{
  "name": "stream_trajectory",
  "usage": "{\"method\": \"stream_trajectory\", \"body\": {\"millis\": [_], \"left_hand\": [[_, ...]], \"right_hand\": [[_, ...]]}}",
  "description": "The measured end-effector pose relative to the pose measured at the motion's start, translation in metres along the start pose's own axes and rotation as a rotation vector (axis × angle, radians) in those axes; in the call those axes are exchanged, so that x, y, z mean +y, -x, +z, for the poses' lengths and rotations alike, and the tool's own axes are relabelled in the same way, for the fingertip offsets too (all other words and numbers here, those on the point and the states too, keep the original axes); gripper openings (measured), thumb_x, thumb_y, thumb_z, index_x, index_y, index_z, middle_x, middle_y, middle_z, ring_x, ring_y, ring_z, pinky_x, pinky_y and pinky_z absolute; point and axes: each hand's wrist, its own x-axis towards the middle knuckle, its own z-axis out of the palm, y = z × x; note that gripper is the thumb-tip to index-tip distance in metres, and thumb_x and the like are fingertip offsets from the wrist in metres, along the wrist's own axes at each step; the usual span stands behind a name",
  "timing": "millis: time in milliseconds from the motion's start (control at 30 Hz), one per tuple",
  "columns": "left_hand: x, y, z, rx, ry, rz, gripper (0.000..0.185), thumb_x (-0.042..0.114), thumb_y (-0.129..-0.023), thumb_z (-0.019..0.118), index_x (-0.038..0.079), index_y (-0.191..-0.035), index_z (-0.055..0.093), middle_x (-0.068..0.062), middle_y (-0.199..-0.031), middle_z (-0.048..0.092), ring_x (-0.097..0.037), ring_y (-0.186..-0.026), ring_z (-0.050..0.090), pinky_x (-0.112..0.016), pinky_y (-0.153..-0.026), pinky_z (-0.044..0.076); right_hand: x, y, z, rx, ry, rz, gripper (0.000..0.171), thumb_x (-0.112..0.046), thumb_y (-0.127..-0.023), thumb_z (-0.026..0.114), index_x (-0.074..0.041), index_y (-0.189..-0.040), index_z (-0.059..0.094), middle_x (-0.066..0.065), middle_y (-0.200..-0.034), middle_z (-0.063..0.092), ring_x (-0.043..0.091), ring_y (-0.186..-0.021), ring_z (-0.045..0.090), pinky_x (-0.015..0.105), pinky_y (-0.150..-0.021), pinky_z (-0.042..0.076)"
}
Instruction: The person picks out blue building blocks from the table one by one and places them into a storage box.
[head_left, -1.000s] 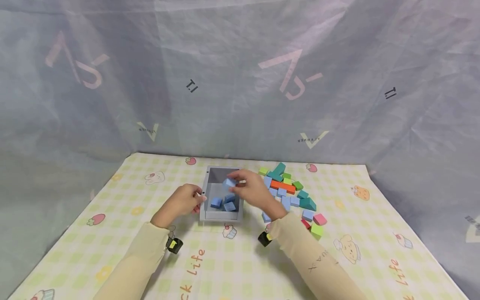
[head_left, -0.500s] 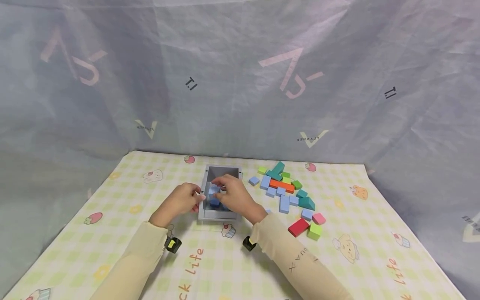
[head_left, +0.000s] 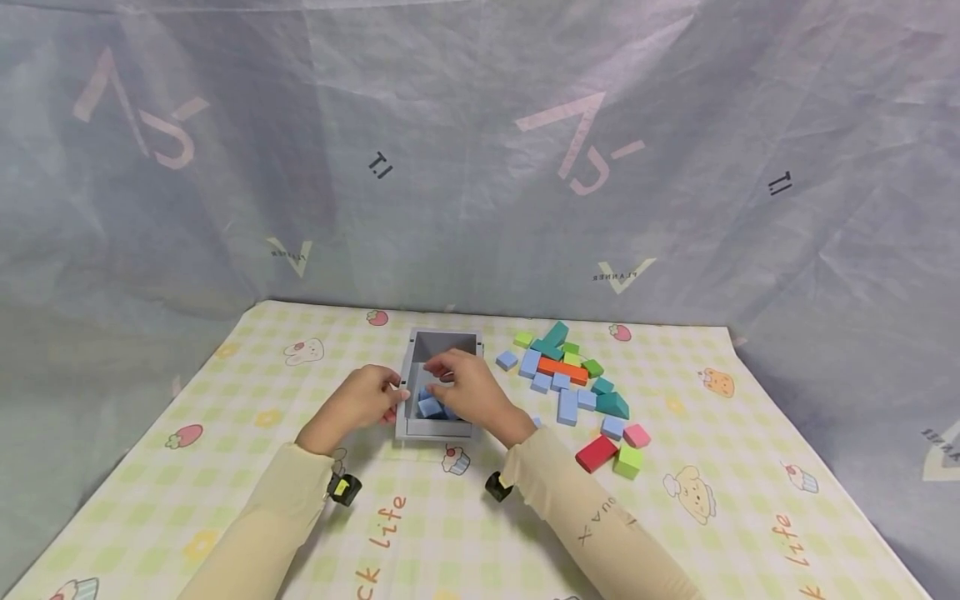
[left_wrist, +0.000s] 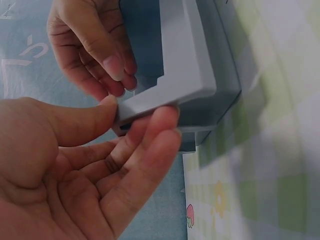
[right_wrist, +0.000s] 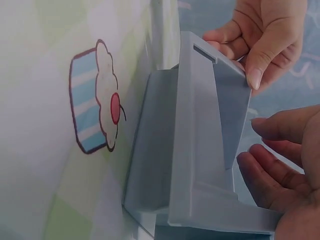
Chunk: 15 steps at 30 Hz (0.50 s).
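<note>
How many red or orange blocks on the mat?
2. A long orange rectangular block lies amid the loose block pile right of the grey plastic box; a red rectangular block lies nearer, touching a lime green cube. Others may be hidden.

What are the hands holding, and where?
The left hand pinches the grey box by its left wall rim. The right hand, fingers relaxed, holds nothing inside the box.

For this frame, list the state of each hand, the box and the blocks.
left hand: pinches the grey box's left rim, thumb on top.
right hand: over the box, fingers relaxed, holding nothing visible.
grey box: open, upright on the mat, partly filled.
blue blocks in box: lying loose inside.
loose blocks: scattered on the mat, right of the box.
</note>
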Motion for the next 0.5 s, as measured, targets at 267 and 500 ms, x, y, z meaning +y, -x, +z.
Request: {"method": "stream_trajectory", "body": {"millis": [267, 500], "left_hand": [[-0.0005, 0.0019, -0.0003, 0.01, -0.004, -0.007, 0.034, 0.011, -0.098, 0.062, -0.014, -0.122, 0.058, -0.006, -0.07, 0.066, -0.017, -0.059, 0.067, -0.029, -0.057, 0.054], [-0.0002, -0.0006, 0.0009, 0.003, 0.0, -0.01, 0.034, 0.012, -0.099, 0.062, -0.013, -0.122, 0.059, -0.006, -0.07, 0.066, -0.017, -0.059, 0.067, -0.028, -0.057, 0.054]], "right_hand": [[0.0003, -0.0004, 0.0021, -0.011, -0.049, -0.003, 0.031, -0.011, -0.092, 0.071, -0.004, -0.122, 0.067, 0.006, -0.113, 0.066, 0.023, -0.102, 0.068, 0.027, -0.088, 0.055], [-0.0007, 0.0016, -0.0043, -0.042, -0.093, -0.049, 0.033, -0.01, -0.093, 0.07, -0.003, -0.125, 0.065, 0.014, -0.115, 0.066, 0.02, -0.102, 0.066, 0.028, -0.088, 0.055]]}}
